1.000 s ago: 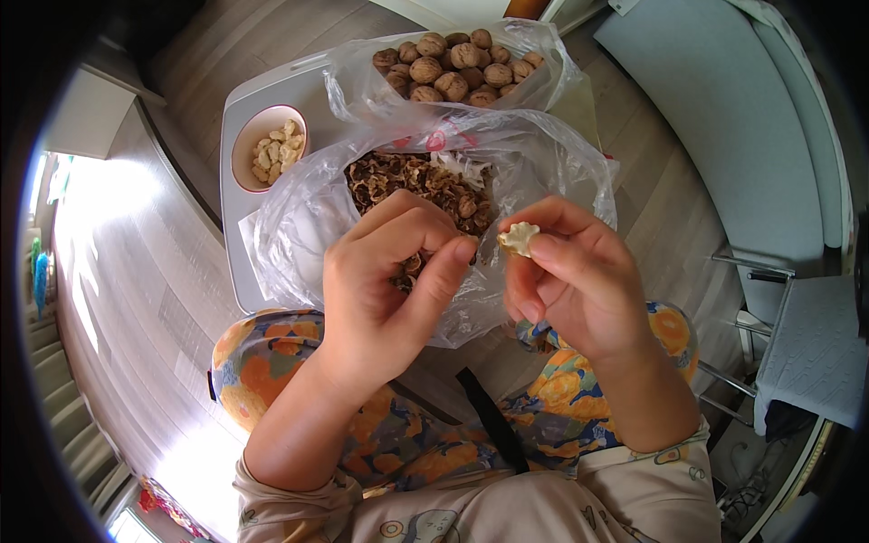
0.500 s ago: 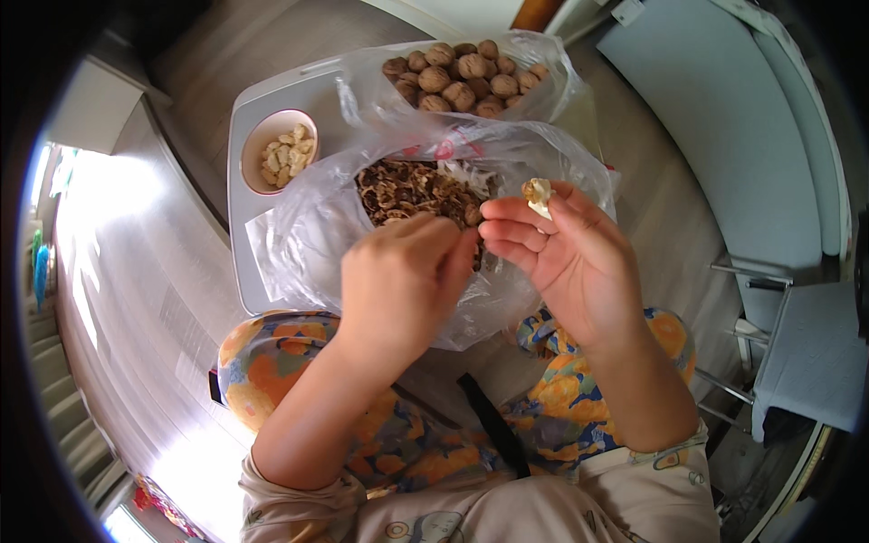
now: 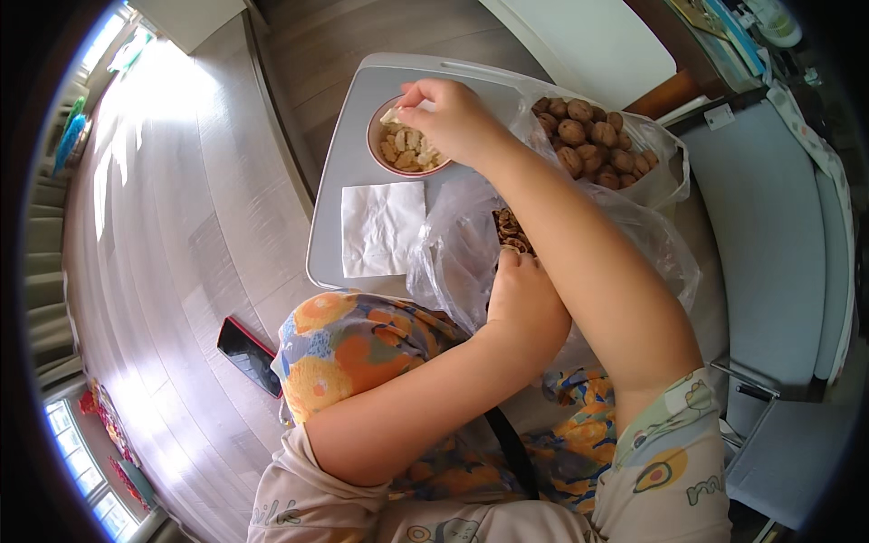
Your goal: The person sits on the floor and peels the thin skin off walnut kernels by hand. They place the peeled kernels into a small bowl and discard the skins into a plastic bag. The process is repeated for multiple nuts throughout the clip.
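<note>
Head view: right hand pinches walnut kernel over bowl at twelve o'clock.
Left hand curls beside walnut shells; whether it grips anything, I cannot tell.

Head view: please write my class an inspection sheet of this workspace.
Surface: grey table with rounded corners.
Job's things: red-rimmed round bowl of pale walnut kernels; clear plastic bag of round brown walnuts; translucent plastic bag of brown shell pieces.
Clutter: white square napkin; black red-edged phone on the grey wood-plank floor; flat black strap.
Hands: right hand over the bowl, left hand at the shell pieces; grips unclear.
Cables: nothing seen.
Surroundings: floor sunlit at left; grey-green pleated curtain beyond.
</note>
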The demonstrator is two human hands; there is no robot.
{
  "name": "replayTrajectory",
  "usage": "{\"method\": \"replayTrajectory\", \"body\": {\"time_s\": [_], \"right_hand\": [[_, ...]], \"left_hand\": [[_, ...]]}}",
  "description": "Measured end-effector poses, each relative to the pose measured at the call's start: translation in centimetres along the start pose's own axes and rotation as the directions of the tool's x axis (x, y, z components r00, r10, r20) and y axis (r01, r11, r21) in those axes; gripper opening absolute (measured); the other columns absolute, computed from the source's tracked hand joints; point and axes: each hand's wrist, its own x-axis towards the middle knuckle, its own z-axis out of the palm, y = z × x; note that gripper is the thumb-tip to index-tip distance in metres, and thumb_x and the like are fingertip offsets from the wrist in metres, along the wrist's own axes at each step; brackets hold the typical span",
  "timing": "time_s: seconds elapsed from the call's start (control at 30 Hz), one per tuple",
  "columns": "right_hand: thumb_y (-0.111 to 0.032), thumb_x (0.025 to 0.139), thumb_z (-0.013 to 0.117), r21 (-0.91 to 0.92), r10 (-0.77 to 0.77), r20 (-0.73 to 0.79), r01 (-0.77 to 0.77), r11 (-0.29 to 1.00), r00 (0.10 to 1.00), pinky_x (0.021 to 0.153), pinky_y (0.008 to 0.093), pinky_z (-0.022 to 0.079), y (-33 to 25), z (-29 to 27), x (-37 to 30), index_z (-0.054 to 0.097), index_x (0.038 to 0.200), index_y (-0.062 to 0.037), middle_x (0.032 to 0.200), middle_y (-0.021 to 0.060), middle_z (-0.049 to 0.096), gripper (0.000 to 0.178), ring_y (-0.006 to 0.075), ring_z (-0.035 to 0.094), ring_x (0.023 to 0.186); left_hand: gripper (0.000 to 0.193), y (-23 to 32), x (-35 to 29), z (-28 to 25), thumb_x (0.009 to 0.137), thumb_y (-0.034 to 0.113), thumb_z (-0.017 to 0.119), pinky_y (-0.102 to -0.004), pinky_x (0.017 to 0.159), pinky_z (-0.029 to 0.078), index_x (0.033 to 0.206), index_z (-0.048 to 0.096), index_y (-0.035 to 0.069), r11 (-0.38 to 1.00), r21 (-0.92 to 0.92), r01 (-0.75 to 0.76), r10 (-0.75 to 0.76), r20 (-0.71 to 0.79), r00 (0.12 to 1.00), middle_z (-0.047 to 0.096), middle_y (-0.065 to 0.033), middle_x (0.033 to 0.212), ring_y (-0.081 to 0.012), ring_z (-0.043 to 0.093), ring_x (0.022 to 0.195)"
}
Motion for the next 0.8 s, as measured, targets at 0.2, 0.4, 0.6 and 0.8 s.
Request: {"method": "replayTrajectory", "body": {"time_s": [0.2, 0.4, 0.6, 0.8], "right_hand": [[-0.012, 0.081, 0.052, 0.693, 0.154, 0.072, -0.161, 0.703, 0.985, 0.086, 0.0315, 0.039, -0.6, -1.9, -1.3, 0.055, 0.09, 0.002, 0.109, 0.0143, 0.054, 0.017, 0.0225, 0.052, 0.1], [-0.01, 0.082, 0.05, 0.829, 0.138, -0.132, 0.033, 0.559, 0.982, 0.069, 0.0263, 0.045, -2.2, -6.8, -9.7, 0.053, 0.093, 0.002, 0.082, 0.0105, 0.059, 0.016, 0.0159, 0.057, 0.074], [0.003, 0.079, 0.053, 0.541, 0.091, -0.378, 0.14, 0.829, 0.921, 0.072, 0.0214, 0.045, -2.8, -8.9, -20.0, 0.051, 0.096, 0.0029, 0.085, 0.0067, 0.055, 0.017, 0.0093, 0.054, 0.078], [0.006, 0.07, 0.06, 0.086, -0.128, -0.606, 0.224, 0.971, 0.785, 0.068, 0.0221, 0.045, -2.4, -8.9, -22.9, 0.057, 0.087, 0.0005, 0.082, 0.0066, 0.06, 0.019, 0.0119, 0.058, 0.075]], "left_hand": [[0.013, -0.2, -0.6, -1.7, 0.067, 0.014, 0.055, -0.0309, 0.066, 0.039, 0.076, 0.06, 0.007, 0.991, 0.13, -0.032, 0.047, -0.116, 0.992, 0.058, -0.0072, 0.079, -0.0207, 0.055, 0.074], [0.02, -0.5, -0.1, -2.5, 0.071, 0.024, 0.057, -0.0315, 0.058, 0.043, 0.061, 0.058, 0.007, 0.995, -0.085, -0.046, 0.026, -0.214, 0.976, 0.057, -0.0069, 0.066, -0.0206, 0.057, 0.063], [0.008, 0.5, 0.2, -4.3, 0.073, 0.013, 0.057, -0.0346, 0.053, 0.045, 0.072, 0.053, 0.006, 0.869, -0.49, -0.067, -0.151, -0.391, 0.908, 0.055, -0.0067, 0.067, -0.0268, 0.056, 0.061], [0.005, 0.7, -0.3, -5.6, 0.074, 0.002, 0.059, -0.0244, 0.054, 0.042, 0.077, 0.055, 0.001, 0.693, -0.688, -0.215, -0.15, -0.43, 0.89, 0.054, -0.0069, 0.067, -0.016, 0.054, 0.057]]}}
